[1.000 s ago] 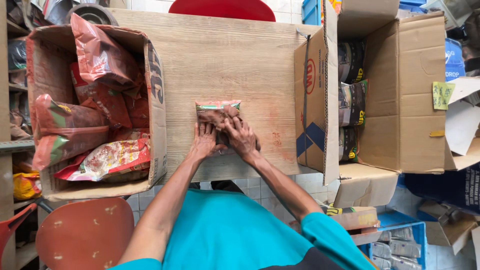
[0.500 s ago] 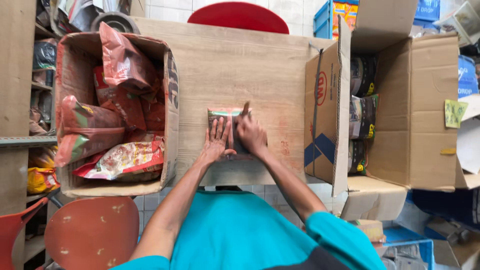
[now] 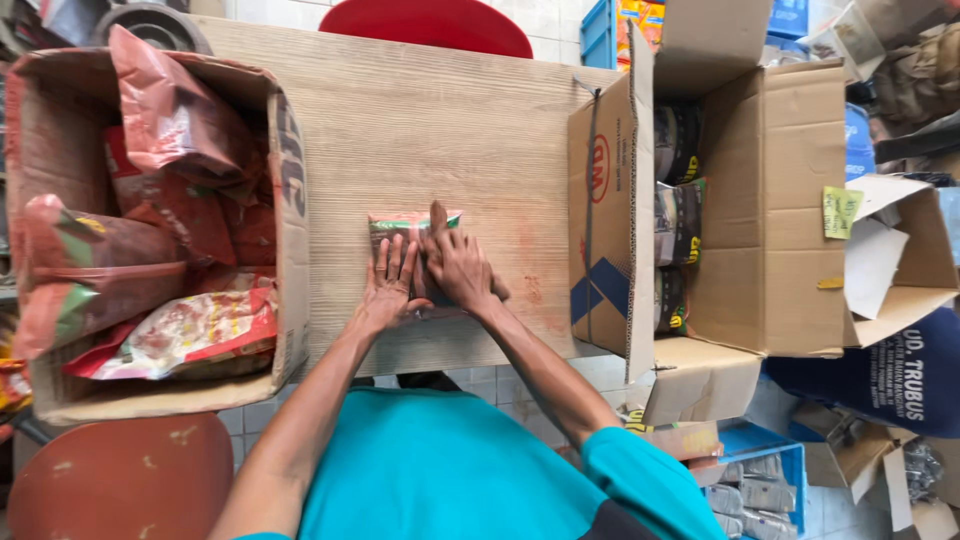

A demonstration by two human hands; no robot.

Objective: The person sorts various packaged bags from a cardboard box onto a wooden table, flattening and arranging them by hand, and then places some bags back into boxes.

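Pressing flat, the left hand (image 3: 388, 285) and right hand (image 3: 458, 268), fingers spread and grasping nothing, pin a small packet (image 3: 400, 222) against the table (image 3: 420, 120), midway between the bag-filled left box (image 3: 285, 180) and the right box (image 3: 610, 200).

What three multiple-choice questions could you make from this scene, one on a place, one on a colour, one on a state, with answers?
1. Where does the packet lie?
A. In the left box
B. On the table, between the boxes
C. On the floor

2. What colour is the person's shirt?
A. Teal
B. Yellow
C. White

3. How are the hands placed?
A. Both raised in the air
B. One inside the right box
C. Both pressed flat on the packet

Answers: 1 B, it rests on the wooden table between the left box and right box. 2 A, the sleeve and chest show teal. 3 C, the left hand and right hand lie palms down on it.
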